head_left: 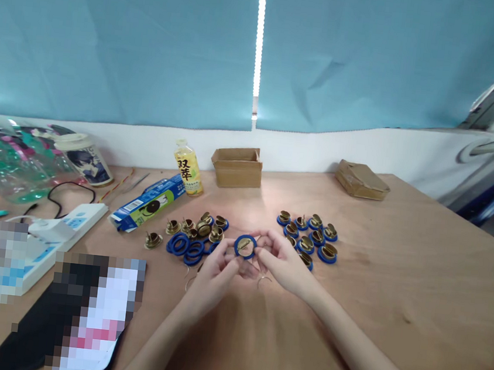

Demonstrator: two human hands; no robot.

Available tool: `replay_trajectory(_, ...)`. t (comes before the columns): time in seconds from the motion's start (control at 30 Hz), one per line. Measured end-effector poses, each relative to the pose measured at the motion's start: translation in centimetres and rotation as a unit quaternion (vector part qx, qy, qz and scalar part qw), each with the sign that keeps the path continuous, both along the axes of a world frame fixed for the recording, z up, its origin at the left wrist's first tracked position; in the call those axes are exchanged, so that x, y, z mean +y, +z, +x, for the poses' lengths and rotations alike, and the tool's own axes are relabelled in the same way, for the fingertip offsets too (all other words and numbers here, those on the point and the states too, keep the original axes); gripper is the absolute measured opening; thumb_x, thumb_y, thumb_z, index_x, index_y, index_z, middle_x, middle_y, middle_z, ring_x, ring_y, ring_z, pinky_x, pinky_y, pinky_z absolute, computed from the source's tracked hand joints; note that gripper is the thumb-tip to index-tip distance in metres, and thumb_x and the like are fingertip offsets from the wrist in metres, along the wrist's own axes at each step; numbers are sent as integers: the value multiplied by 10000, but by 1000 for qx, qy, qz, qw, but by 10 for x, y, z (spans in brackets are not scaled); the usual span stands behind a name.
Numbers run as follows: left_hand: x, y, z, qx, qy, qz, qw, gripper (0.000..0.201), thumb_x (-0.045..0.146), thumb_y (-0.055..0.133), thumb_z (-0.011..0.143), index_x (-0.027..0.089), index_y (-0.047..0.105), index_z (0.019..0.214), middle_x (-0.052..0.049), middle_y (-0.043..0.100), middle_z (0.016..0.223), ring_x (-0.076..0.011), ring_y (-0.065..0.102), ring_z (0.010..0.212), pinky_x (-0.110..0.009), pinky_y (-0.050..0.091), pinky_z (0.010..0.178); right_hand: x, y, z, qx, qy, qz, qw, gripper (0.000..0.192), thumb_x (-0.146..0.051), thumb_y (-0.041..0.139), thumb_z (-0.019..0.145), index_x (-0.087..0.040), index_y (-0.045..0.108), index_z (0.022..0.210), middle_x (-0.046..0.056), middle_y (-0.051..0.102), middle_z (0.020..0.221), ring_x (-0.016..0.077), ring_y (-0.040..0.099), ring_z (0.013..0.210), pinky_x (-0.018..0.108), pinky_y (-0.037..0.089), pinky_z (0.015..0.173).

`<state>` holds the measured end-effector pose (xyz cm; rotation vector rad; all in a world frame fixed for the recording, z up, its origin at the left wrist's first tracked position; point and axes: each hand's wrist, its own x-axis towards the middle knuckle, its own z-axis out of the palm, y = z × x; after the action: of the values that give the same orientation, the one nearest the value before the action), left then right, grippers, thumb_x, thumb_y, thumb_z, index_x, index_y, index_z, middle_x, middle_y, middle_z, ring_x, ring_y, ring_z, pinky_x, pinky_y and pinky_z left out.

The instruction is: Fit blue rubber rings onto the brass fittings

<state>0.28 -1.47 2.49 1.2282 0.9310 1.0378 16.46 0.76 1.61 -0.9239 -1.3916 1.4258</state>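
Note:
My left hand (216, 267) and my right hand (283, 262) meet above the wooden table (394, 295), both gripping one blue ring with a brass part inside it (245, 246). Left of my hands lies a pile of bare brass parts (201, 226) and loose blue rings (187, 246). On the right sits a cluster of brass parts fitted in blue rings (312, 236). Thin wire pieces (263, 278) lie on the table under my hands.
A yellow drink bottle (188, 168), an open cardboard box (236, 166) and a flat brown packet (362, 179) stand along the back edge. A blue carton (148, 203), a white power strip (59, 230), cables and plastic bags crowd the left side.

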Motion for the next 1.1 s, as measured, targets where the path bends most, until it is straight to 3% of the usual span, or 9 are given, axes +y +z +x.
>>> replay_trajectory(0.37,2,-4,-3,39,26,35,998,217,307,627,851,168,681,1008,-51,750,963,-199,686,864,-288,528,784,2,-1,1,25,-11,9,1000,231,-134,545,783,-183,563,1008,-60,567,659,80,496,496,217,405,478)
replay_trajectory(0.6,6,-12,-7,-8,38,-4,999,185,291,669,834,158,716,953,-21,725,760,-157,647,681,-274,521,699,2,-3,-3,24,-12,-24,999,220,-137,540,784,-194,558,995,-75,563,612,71,475,424,207,379,425)
replay_trajectory(0.8,7,-13,-10,-1,27,-3,1000,312,254,650,813,157,714,1103,-28,733,785,-170,648,681,-287,521,688,0,-4,-2,17,30,-53,998,170,-249,479,898,-185,552,1038,-55,610,588,103,555,403,227,438,411)
replay_trajectory(1.1,6,-17,-11,-58,16,-1,998,330,314,628,862,140,720,1127,-47,722,772,-159,633,654,-284,529,673,0,-2,-1,15,25,-22,999,181,-238,515,876,-180,567,1039,-39,624,618,99,534,397,206,403,367)
